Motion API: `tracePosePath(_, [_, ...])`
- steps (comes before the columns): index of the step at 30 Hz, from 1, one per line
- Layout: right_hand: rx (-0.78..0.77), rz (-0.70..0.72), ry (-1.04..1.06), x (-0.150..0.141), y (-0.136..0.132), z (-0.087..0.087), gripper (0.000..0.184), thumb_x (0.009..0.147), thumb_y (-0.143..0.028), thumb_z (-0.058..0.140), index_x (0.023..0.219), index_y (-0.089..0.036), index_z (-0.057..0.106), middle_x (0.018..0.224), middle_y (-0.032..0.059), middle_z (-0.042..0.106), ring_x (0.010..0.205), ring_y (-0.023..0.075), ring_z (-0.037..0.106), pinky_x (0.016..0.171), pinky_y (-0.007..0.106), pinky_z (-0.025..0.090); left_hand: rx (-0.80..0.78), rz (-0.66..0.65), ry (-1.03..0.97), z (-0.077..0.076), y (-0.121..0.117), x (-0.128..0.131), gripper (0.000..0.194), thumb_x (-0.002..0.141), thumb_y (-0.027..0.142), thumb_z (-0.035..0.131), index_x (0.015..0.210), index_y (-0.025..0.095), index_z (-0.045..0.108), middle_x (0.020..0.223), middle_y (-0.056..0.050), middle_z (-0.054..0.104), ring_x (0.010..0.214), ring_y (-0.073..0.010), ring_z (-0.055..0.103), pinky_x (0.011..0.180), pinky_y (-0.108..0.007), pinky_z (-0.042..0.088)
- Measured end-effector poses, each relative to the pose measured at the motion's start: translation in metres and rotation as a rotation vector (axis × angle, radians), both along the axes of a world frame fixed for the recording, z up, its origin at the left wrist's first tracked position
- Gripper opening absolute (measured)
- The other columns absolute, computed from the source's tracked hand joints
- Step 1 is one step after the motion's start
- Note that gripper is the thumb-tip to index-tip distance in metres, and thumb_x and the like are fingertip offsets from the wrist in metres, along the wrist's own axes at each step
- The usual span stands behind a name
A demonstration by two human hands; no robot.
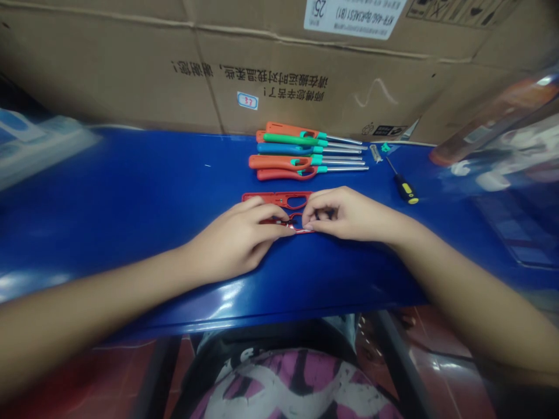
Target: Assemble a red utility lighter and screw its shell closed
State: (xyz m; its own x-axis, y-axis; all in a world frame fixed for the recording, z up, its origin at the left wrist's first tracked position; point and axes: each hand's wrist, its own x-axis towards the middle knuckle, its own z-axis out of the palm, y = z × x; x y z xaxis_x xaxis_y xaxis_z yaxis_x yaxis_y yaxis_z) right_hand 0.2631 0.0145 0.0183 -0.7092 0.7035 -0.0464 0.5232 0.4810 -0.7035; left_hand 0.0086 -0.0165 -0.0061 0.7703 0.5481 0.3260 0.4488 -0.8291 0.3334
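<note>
My left hand (pixel 238 235) and my right hand (pixel 345 212) meet at the middle of a blue table (pixel 131 198). Between their fingertips lies a red plastic lighter shell half (pixel 297 223) with small inner parts, which both hands pinch. A second red shell half (pixel 279 199) lies flat just behind it, partly hidden by my fingers. Behind that sits a stack of finished long-nosed lighters (pixel 301 151) in orange, green, blue and red, with metal tubes pointing right.
A yellow-and-black screwdriver (pixel 404 187) lies to the right, with a small metal piece and green part (pixel 379 149) beyond it. A large cardboard box (pixel 262 64) stands along the table's back edge. Blurred clear plastic items are at both sides.
</note>
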Motion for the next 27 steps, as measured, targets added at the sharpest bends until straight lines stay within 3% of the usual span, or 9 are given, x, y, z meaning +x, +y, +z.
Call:
tracePosePath(5, [-0.031,0.001,-0.003,0.0,-0.0005,0.0,0.012,0.086,-0.026,0.066,0.084,-0.016,0.072,0.079,0.0011,0.065,0.063,0.0097,0.049,0.06,0.025,0.039,-0.002,-0.001,0.008,0.0003,-0.0005,0.0006,0.037,0.097,0.012,0.051,0.125,0.026,0.071,0.124,-0.009,0.067,0.112,-0.0251,0.06,0.097,-0.043,0.052])
tracePosePath(10, [0.035,0.006,-0.026,-0.0021,-0.0025,0.0014,0.009,0.085,-0.017,0.062,0.081,-0.016,0.07,0.08,0.0008,0.066,0.063,0.0093,0.049,0.061,0.024,0.038,-0.003,-0.005,0.013,0.0006,-0.0004,0.0011,0.037,0.098,0.013,0.05,0.125,0.026,0.072,0.124,-0.008,0.067,0.112,-0.0249,0.059,0.097,-0.043,0.051])
tracePosePath(18, [0.051,0.045,-0.045,0.0017,-0.0016,0.0041,0.01,0.087,-0.018,0.063,0.087,-0.016,0.073,0.082,0.0007,0.067,0.063,0.0091,0.052,0.06,0.023,0.04,0.011,0.003,0.006,-0.0021,0.0,0.001,0.038,0.097,0.013,0.05,0.125,0.026,0.072,0.124,-0.01,0.067,0.113,-0.0255,0.061,0.098,-0.044,0.052])
tracePosePath(27, [0.213,0.131,-0.086,0.0012,-0.0037,0.006,0.015,0.086,-0.005,0.06,0.086,-0.016,0.07,0.085,0.0001,0.068,0.074,0.0101,0.058,0.068,0.022,0.042,0.022,-0.003,-0.031,-0.0031,0.0004,0.0004,0.035,0.096,0.012,0.052,0.121,0.024,0.073,0.122,-0.008,0.069,0.112,-0.0245,0.061,0.097,-0.043,0.052])
